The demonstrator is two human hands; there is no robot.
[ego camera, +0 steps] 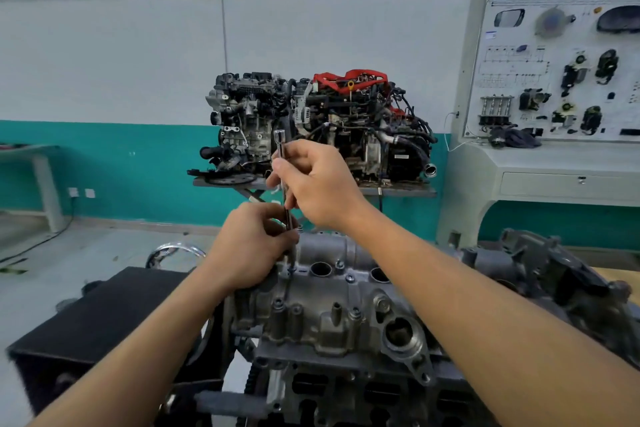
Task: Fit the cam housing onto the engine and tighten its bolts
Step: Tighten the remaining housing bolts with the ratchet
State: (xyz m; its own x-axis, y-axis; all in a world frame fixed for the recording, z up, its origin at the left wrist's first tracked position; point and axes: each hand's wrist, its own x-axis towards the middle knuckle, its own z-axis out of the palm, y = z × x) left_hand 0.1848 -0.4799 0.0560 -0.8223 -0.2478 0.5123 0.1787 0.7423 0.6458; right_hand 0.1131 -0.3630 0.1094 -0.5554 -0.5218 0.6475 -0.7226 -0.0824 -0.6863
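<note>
The grey cam housing (332, 291) sits on top of the engine (346, 388) in the lower middle of the view. Several bolts (350, 278) stand in its holes. A long chrome socket extension (281, 163) stands nearly upright over the housing's far left corner. My right hand (315, 180) grips its upper shaft. My left hand (252, 246) pinches its lower end just above the housing. The tip of the tool is hidden behind my left fingers.
A black box (93, 326) stands to the left of the engine. Two display engines (318, 125) rest on a stand by the far wall. A training panel (561, 62) with car parts is at the right. Dark engine parts (561, 267) lie at the right.
</note>
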